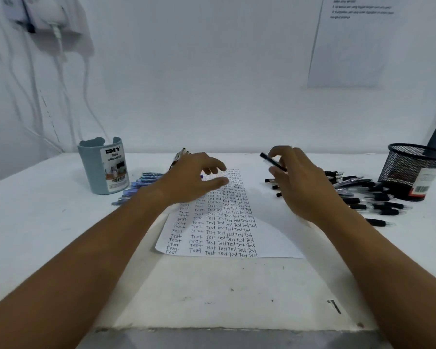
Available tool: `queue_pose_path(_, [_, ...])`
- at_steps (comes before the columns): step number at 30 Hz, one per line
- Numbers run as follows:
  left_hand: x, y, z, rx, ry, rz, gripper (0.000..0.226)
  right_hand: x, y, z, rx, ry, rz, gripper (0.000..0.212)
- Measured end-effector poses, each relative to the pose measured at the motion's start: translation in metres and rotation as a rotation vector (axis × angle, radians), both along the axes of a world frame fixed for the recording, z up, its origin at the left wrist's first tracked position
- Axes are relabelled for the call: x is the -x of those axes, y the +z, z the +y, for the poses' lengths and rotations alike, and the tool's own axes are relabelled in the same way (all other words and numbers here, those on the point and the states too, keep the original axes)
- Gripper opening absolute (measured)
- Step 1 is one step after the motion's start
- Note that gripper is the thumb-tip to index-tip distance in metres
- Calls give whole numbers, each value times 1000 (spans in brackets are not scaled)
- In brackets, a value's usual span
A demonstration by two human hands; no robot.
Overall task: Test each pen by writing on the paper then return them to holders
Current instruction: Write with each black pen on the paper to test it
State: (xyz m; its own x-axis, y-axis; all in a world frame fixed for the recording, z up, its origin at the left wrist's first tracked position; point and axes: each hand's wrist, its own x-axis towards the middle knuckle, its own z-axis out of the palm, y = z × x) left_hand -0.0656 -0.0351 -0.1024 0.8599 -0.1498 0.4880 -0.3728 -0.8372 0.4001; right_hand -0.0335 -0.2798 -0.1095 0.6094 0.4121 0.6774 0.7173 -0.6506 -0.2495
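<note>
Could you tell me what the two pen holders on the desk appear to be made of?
The black holder looks like metal wire mesh with a dark matte finish: you can see through its lattice wall. The blue-grey holder looks like smooth moulded plastic, opaque and slightly satin, with a printed paper label; plastic is a guess from its look.

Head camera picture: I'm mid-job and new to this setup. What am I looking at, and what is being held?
One camera on the person's head looks down at a white table. The right hand pinches a black pen above the paper, which is covered with rows of "Test". The left hand hovers open over the paper's far end, holding nothing. Blue pens lie beside the blue desk organizer; black pens lie beside the black mesh holder.
</note>
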Motion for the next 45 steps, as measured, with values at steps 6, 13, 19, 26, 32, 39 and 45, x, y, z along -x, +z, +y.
queue_pose_path(6, [12,-11,-1,-90,-56,24,34,10,5,1,-235,38,141,41])
queue_pose_path(13, [17,-11,-4,-160,-118,64,33,10,11,-2,-969,190,768,41])
queue_pose_path(19, [18,-11,-7,-218,-178,154,29,14,11,-1,-1045,182,858,38])
queue_pose_path(26, [18,-11,-8,-245,-201,211,29,17,14,0,-1176,294,934,34])
queue_pose_path(32, [17,-13,-6,-223,-206,224,26,25,9,0,-845,209,847,21])
queue_pose_path(39, [16,-11,-7,-235,-203,257,27,41,-8,-6,-840,338,970,34])
queue_pose_path(45, [16,-11,-6,-241,-197,266,27,41,-17,3,-748,370,1009,17])
